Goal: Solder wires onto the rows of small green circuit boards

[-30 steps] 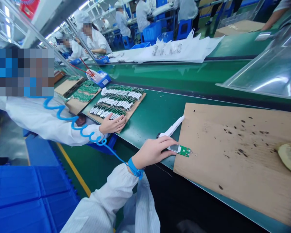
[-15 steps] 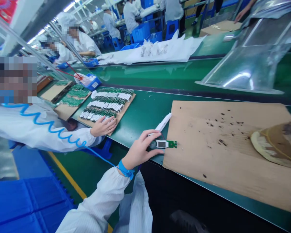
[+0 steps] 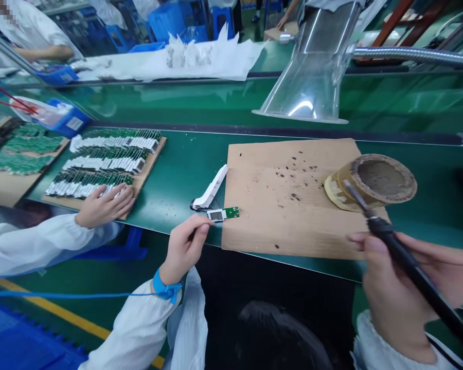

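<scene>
My left hand (image 3: 187, 244), a blue wrist strap at its wrist, has thumb and index finger pinched at the lower left edge of a small green circuit board (image 3: 231, 211) with a white-framed dark display. The board's right end lies over the cardboard. Beside it, a white angled plastic piece (image 3: 212, 187) with thin dark wires rests on the green table. My right hand (image 3: 393, 288) is wrapped round a black-handled soldering iron (image 3: 388, 234). The iron's metal tip points up and left, in front of a round yellow-brown tub (image 3: 384, 180) with a grey-brown inside.
A cardboard sheet (image 3: 254, 234) with dark burn specks lies in front of me. At left, a co-worker's hand (image 3: 108, 203) rests by rows of boards (image 3: 104, 162) on another cardboard. A clear fume hood (image 3: 304, 95) hangs behind. A blue bin (image 3: 67, 121) stands further left.
The view has swung right. My left hand has gone from spread around the board to a pinch at its edge. My right hand with the soldering iron has come into view.
</scene>
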Available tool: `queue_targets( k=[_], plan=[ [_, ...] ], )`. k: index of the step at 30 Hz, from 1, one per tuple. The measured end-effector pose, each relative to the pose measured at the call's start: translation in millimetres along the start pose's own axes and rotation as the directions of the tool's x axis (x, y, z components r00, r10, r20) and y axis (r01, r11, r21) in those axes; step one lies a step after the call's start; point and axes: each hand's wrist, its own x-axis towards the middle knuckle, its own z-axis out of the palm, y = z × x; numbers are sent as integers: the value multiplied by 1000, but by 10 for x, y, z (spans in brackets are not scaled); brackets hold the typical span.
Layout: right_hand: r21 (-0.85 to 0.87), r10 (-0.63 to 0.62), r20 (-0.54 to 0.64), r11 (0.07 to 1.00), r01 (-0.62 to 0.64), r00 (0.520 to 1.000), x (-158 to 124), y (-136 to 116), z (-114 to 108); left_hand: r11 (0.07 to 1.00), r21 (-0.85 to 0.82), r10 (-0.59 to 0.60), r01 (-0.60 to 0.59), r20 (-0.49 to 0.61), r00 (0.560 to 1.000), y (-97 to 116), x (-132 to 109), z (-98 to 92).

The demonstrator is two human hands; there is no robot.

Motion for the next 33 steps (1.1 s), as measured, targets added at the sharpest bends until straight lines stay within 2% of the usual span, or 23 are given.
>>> queue_targets(
  k=[1, 3, 6, 10, 12, 16, 21, 24, 27, 33],
  plan=[
    [11, -14, 80, 1000, 13, 997, -42, -31, 36, 999, 42, 29, -30, 31, 999, 35, 4, 21],
    [38, -12, 178, 999, 5, 984, -137, -102, 117, 998, 49, 24, -25, 25, 999, 92, -9, 69],
    [67, 55, 229, 995, -72, 972, -260, -188, 241, 998, 32, -45, 45, -18, 999, 148, -54, 140],
    [107, 140, 312, 978, -181, 940, -309, -250, 369, 998, 40, 49, -50, 19, 999, 155, -58, 154],
    [131, 159, 344, 968, -215, 925, -302, -272, 415, 995, 59, 82, -81, -15, 996, 118, -34, 115],
    [148, 176, 424, 954, -260, 888, -284, -311, 495, 985, 159, 76, -62, -81, 994, 7, 32, 23],
    [167, 172, 479, 945, -282, 861, -258, -330, 593, 960, 208, 197, -189, -21, 980, -68, 119, -12],
    [174, 188, 488, 936, -306, 852, -256, -294, 622, 952, 196, 229, -236, 61, 972, -82, 136, -8],
    [170, 212, 477, 930, -326, 853, -263, -253, 623, 960, 192, 181, -204, 128, 975, -80, 136, 3],
    [179, 197, 543, 922, -342, 816, -223, -322, 652, 978, 198, 35, -60, 128, 991, -12, 176, 39]
  ],
)
